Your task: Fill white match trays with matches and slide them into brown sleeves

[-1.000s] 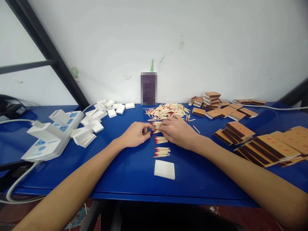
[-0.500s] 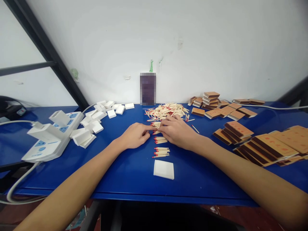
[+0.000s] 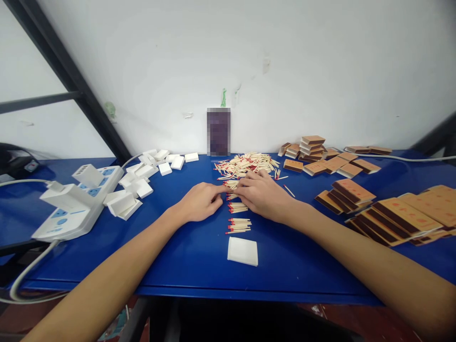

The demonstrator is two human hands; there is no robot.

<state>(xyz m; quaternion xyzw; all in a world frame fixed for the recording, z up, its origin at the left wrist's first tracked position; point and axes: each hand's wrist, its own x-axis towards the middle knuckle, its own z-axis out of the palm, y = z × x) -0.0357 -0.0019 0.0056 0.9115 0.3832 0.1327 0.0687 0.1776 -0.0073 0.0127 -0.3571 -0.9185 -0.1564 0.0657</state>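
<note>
My left hand [image 3: 200,201] and my right hand [image 3: 262,194] rest on the blue table [image 3: 185,256], fingertips meeting over a small bunch of matches [image 3: 231,193]. Both hands have curled fingers pinching or pressing these matches together. Just behind lies a loose pile of red-tipped matches [image 3: 247,164]. Nearer me are two tidy bundles of matches [image 3: 238,207] [image 3: 238,225] and a white inner tray [image 3: 242,251].
White inner trays [image 3: 142,176] lie scattered at the left beside a white power strip [image 3: 76,199] with plugs and cables. Brown matchbox sleeves [image 3: 351,190] are spread and stacked at the right. A blurred dark object [image 3: 218,131] stands against the wall.
Almost nothing; my hands stay at the same bunch of matches, with only slight finger shifts.
</note>
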